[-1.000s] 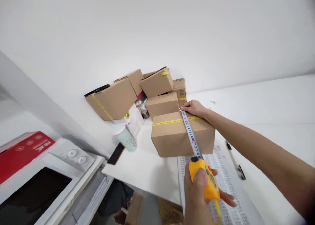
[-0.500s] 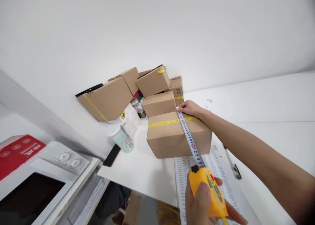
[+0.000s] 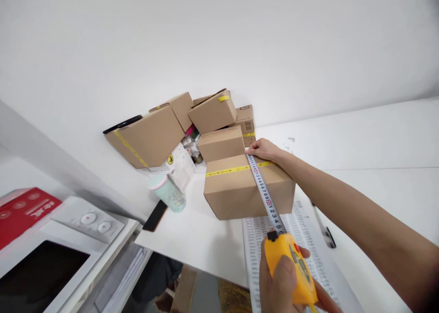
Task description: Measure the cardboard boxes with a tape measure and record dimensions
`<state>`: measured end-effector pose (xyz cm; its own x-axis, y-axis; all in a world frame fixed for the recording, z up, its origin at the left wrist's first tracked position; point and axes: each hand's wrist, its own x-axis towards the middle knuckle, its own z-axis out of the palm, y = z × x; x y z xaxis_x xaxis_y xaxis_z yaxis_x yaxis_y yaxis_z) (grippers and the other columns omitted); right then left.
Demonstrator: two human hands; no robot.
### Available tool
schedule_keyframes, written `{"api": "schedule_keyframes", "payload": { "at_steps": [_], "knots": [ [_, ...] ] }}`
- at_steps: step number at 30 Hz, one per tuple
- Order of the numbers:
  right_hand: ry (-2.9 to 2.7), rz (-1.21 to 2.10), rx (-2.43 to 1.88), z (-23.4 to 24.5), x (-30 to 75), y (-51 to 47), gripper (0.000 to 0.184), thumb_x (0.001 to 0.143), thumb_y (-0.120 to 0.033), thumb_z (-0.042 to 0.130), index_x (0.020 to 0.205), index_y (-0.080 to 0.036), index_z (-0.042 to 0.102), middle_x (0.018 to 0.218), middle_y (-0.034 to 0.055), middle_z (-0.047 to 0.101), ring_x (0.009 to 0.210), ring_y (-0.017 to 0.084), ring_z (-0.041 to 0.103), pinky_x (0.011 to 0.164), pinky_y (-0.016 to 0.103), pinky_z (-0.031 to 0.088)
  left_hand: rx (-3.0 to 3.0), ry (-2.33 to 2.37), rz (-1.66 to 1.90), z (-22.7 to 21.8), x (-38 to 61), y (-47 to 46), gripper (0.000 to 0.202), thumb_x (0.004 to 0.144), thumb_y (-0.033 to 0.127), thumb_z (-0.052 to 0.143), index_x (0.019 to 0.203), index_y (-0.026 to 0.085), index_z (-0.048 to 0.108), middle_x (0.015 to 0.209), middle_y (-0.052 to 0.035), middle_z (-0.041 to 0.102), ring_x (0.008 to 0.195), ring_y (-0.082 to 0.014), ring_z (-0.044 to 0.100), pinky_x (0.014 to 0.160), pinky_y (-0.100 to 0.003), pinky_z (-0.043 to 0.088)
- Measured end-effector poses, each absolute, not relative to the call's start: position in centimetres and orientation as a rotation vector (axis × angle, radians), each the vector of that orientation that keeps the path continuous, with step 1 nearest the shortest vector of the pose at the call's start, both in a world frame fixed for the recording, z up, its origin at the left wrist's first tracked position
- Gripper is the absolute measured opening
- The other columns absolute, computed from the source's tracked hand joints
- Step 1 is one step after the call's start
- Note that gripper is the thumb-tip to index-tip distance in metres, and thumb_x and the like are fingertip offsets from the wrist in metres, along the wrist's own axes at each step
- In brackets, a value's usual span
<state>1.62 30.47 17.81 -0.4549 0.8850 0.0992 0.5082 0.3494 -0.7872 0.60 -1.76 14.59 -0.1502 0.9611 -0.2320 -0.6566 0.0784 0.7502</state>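
My left hand (image 3: 281, 276) is wrapped around the yellow case of a tape measure (image 3: 291, 267), with the thumb along its side. From the case, the marked steel blade (image 3: 262, 189) runs out over a brown cardboard box (image 3: 236, 201) with yellow tape across its top. My right hand (image 3: 262, 148) is closed at the blade's far end, pinching it at the box's back edge. The blade's very tip is mostly hidden by those fingers. Directly behind stands a smaller cardboard box (image 3: 221, 144).
More cardboard boxes (image 3: 154, 137) are piled against the wall. A mint tumbler (image 3: 168, 194) stands left on the white table (image 3: 202, 235). Printed sheets (image 3: 254, 258) lie partly under the measured box, with a black-and-white pen-like item (image 3: 329, 237) to the right. A microwave (image 3: 44, 262) is at lower left.
The view has shifted very slightly. Both hands, the blade and the box keep nearly the same places.
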Motion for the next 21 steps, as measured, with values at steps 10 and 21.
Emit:
{"api": "schedule_keyframes", "payload": {
  "at_steps": [10,21],
  "knots": [
    [-1.522,1.141,-0.851,20.0,4.6,28.8,0.042,0.067,-0.059,0.078,0.070,-0.019,0.066,0.078,0.0075,0.072,0.074,0.020,0.064,0.071,0.034,0.053,0.584,0.978,1.418,13.7,-0.8,-0.8,0.066,0.063,0.053,0.081,0.118,0.025,0.057,0.106,-0.0064,0.061,0.048,-0.0076,0.057,0.041,-0.020,0.039],
    [-1.831,0.936,-0.734,13.3,12.7,9.6,0.015,0.085,-0.050,0.066,0.078,-0.040,0.074,0.088,0.0038,0.075,0.085,0.028,0.069,0.075,0.048,0.058,0.801,1.027,1.343,10.2,-1.8,-1.4,0.079,0.051,0.022,0.087,0.124,0.022,0.056,0.106,-0.0076,0.063,0.074,-0.0159,0.058,0.068,-0.028,0.049]
  ]
}}
